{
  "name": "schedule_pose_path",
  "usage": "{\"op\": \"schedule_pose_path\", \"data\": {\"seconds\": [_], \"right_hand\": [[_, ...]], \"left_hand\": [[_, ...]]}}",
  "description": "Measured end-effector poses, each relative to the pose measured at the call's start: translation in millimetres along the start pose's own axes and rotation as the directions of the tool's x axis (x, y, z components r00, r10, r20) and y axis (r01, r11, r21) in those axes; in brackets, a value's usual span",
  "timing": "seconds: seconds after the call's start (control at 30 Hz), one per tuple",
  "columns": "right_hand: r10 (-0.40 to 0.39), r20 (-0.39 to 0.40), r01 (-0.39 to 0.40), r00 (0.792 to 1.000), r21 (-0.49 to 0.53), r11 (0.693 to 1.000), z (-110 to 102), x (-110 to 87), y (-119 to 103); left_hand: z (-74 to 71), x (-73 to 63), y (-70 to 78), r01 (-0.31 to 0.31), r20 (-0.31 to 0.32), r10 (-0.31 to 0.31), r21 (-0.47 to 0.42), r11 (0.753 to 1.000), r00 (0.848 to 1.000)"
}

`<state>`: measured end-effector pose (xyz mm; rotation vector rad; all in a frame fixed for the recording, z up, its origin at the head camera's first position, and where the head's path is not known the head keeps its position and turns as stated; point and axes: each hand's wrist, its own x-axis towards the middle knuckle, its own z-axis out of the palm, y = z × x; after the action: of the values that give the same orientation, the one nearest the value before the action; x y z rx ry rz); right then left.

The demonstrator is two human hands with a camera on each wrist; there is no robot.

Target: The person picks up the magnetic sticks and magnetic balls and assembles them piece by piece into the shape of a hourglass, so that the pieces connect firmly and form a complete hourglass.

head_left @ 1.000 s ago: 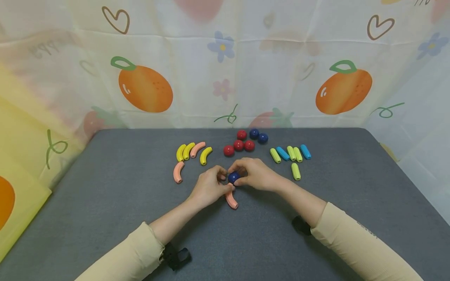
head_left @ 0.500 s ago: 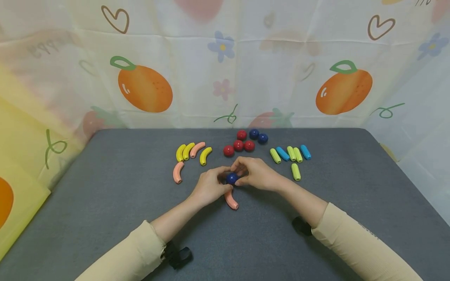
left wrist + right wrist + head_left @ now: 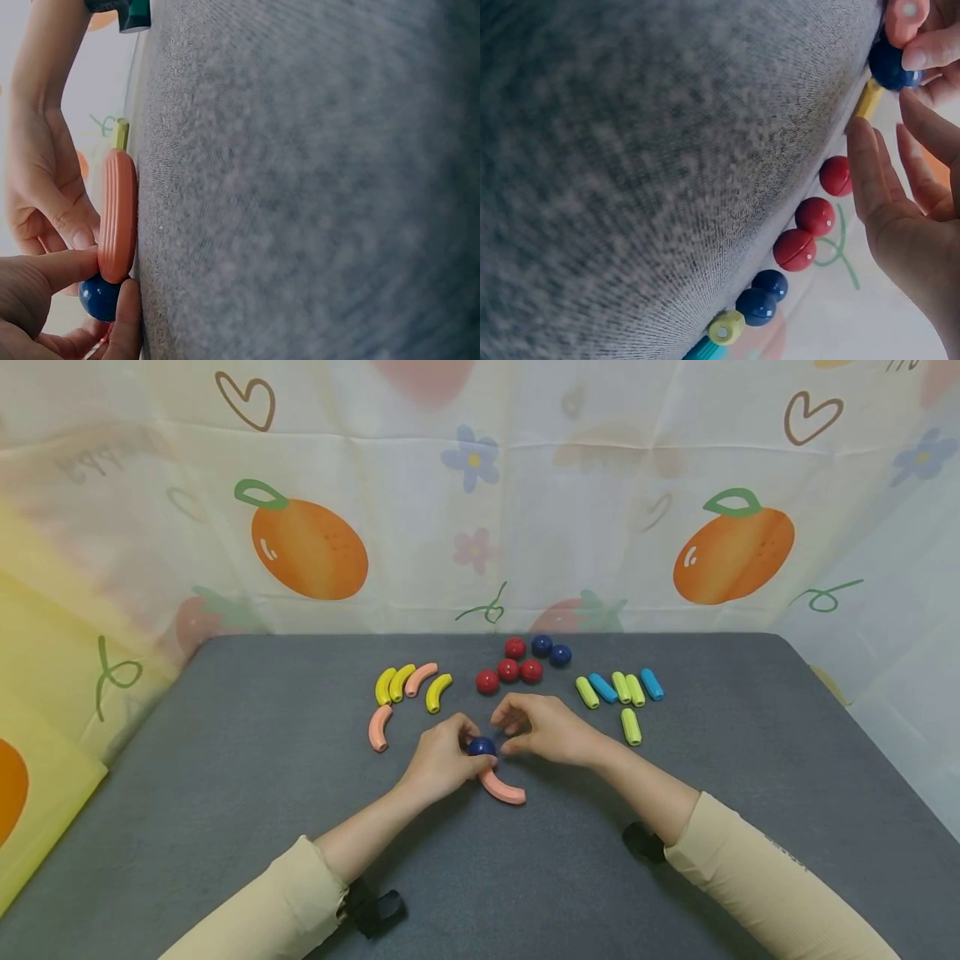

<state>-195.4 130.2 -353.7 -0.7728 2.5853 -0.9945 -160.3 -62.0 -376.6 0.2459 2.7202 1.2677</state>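
Between thumb and fingers, my left hand (image 3: 438,756) pinches a shiny blue ball (image 3: 481,747) just above the grey tabletop. A curved pink tube-like piece (image 3: 504,790) meets the ball, its far end under my left thumb; the left wrist view shows this ribbed pink piece (image 3: 118,217) against the blue ball (image 3: 100,298). Whether the two are joined cannot be told. My right hand (image 3: 551,731) hovers just right of the ball with loosely bent fingers. In the right wrist view, a small gap separates its fingertips from the ball (image 3: 891,66).
Behind the hands sit several red balls (image 3: 508,671) and two blue balls (image 3: 560,655). Yellow curved pieces (image 3: 438,693) and pink curved pieces (image 3: 379,727) lie left. Green sticks (image 3: 631,727) and blue sticks (image 3: 652,684) lie right. A printed curtain (image 3: 420,527) hangs behind the table.
The right hand has let go of the blue ball. In my left hand, the ball has shifted left and slightly nearer, and the pink piece's near end has swung to the right.
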Motion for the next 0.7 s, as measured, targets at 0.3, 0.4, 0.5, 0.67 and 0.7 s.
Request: {"op": "schedule_pose_path", "data": {"seconds": [0.3, 0.4, 0.5, 0.67, 0.7], "right_hand": [[0.001, 0.022, -0.001, 1.0, 0.037, 0.999, -0.2, 0.3, 0.5], [0.007, 0.041, -0.009, 0.999, 0.064, 0.998, -0.7, -0.3, 0.0], [0.009, 0.06, -0.014, 0.998, 0.085, 0.996, -1.7, -1.6, 0.4], [-0.004, 0.116, -0.011, 0.993, 0.128, 0.992, -4.5, -5.7, 2.3], [-0.005, 0.128, -0.013, 0.992, 0.137, 0.99, -5.0, -6.5, 2.8]], "left_hand": [[-1.7, -2.4, 0.5, 0.066, 0.034, -0.065, -0.042, 0.997, 0.997], [-1.7, -3.0, 0.5, 0.062, 0.026, -0.061, -0.031, 0.998, 0.998], [-1.5, -3.6, 0.2, 0.063, 0.021, -0.062, -0.023, 0.998, 0.998], [-1.6, -3.7, -0.2, 0.069, 0.022, -0.068, -0.019, 0.997, 0.997], [-1.8, -3.7, -0.2, 0.069, 0.021, -0.069, -0.017, 0.997, 0.997]]}}
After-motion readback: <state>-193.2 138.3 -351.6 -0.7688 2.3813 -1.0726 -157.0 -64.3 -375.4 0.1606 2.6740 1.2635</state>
